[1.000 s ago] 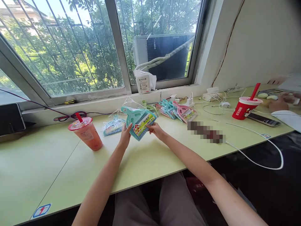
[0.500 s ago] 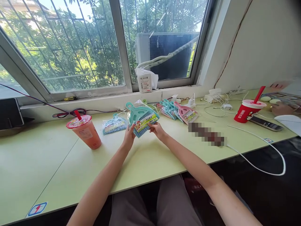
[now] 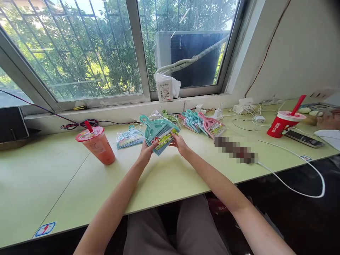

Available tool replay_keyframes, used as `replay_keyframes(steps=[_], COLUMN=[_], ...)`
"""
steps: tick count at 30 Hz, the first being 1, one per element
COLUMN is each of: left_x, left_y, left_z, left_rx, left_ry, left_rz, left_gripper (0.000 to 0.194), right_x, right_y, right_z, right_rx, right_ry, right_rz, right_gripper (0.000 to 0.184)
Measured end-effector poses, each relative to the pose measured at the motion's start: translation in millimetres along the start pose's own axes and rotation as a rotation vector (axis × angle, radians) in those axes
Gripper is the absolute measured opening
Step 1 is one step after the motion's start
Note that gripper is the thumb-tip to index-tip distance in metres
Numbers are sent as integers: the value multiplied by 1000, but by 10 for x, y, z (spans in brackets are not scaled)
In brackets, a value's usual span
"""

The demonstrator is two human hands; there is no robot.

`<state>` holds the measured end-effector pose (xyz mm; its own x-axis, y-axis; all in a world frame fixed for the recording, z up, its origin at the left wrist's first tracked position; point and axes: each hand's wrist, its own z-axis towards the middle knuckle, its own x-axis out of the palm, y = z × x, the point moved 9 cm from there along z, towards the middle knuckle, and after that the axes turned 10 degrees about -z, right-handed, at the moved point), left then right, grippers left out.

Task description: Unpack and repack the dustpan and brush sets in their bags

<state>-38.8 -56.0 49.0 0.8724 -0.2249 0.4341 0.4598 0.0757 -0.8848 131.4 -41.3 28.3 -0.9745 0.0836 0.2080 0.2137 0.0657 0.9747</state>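
A teal mini dustpan-and-brush set [image 3: 158,132] with a colourful label is held between both hands just above the pale green table [image 3: 164,177]. My left hand [image 3: 146,152] grips its lower left corner with fingers closed. My right hand [image 3: 180,143] pinches its right edge. A wrapped blue set [image 3: 129,138] lies to the left in clear plastic. More teal and pink sets [image 3: 203,123] are piled to the right, and a green one [image 3: 170,118] sits behind.
A pink drink cup with a red straw [image 3: 96,145] stands left of my hands. A red cup [image 3: 284,122], a phone [image 3: 304,138], chargers and a white cable [image 3: 294,166] lie at right, where another person's hand [image 3: 328,121] rests. A white packet [image 3: 166,88] sits on the windowsill.
The teal set has been lowered and tilted flatter toward the table. Both hands moved slightly forward and closer together on it.
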Motion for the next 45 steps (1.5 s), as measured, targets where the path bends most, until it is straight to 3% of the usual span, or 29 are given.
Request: replay_keyframes(steps=[8, 16, 23, 28, 30, 34, 40, 45], left_x=[92, -41, 70, 327, 292, 76, 123, 135], left_y=[33, -46, 154, 370, 350, 207, 174, 105], left_z=[-65, 13, -114, -172, -133, -31, -20, -11], left_rx=[7, 63, 15, -176, -178, -40, -48, -29], left_ry=[25, -39, -78, 115, 103, -28, 76, 98], left_rz=[56, 26, -2, -33, -41, 35, 121, 153], left_gripper=[68, 66, 66, 64, 61, 57, 64, 68], right_x=[-76, 201, 115, -9, -48, -25, -6, 7], right_y=[-53, 79, 99, 182, 208, 196, 107, 99], right_z=[36, -45, -71, -34, -17, -2, 25, 28], right_rx=[5, -118, -165, -195, -202, -193, -88, -85], right_ry=[-37, 215, 89, 30, 27, 81, 75, 77], right_rz=[-14, 122, 178, 173, 181, 175, 146, 163], right_gripper=[23, 28, 34, 31, 32, 32, 24, 19])
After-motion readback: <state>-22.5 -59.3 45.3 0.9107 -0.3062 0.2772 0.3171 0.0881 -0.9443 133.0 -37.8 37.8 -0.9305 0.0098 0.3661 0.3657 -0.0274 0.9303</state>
